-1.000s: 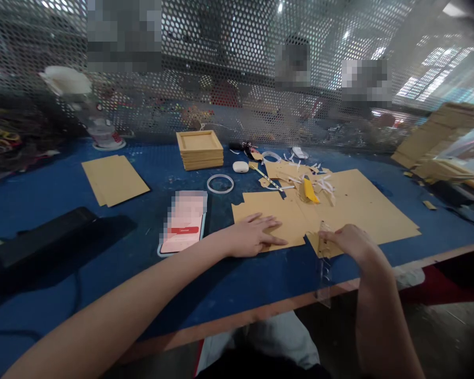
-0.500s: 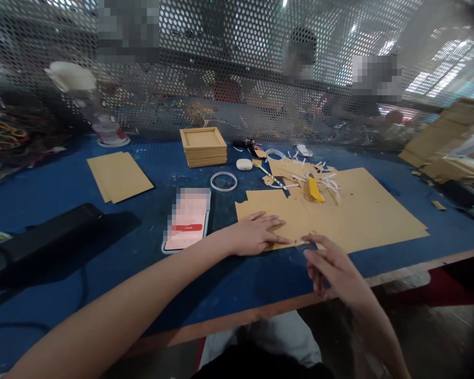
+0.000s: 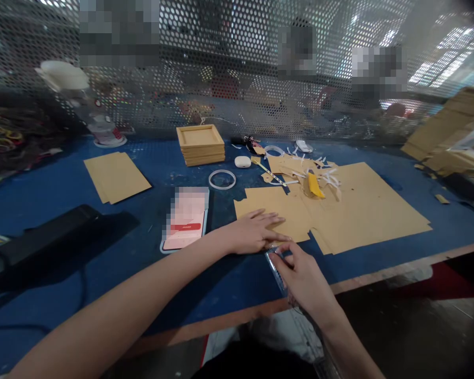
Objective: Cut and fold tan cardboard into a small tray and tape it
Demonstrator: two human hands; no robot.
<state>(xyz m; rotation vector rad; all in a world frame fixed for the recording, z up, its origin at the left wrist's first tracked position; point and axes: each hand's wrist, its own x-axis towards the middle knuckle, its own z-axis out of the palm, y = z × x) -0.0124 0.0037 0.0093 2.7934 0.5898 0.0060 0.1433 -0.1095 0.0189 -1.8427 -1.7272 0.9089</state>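
My left hand lies flat, fingers spread, on a piece of brown card near the table's front. Just right of its fingertips, my right hand is closed on a narrow, clear, shiny strip that looks like a ruler. One end of the strip reaches the card's near edge; the rest slants back toward me, partly behind the hand. Larger brown card sheets lie to the right. A yellow cutter-like tool rests among paper scraps above them.
A phone lies left of my left hand, with a tape ring beyond it. Further back are stacked wooden frames and a white earbud case. Two card pieces and a black device lie on the left.
My right hand has moved left, close to my left fingertips, and the clear strip now shows along it. My left hand has stayed flat on the card.
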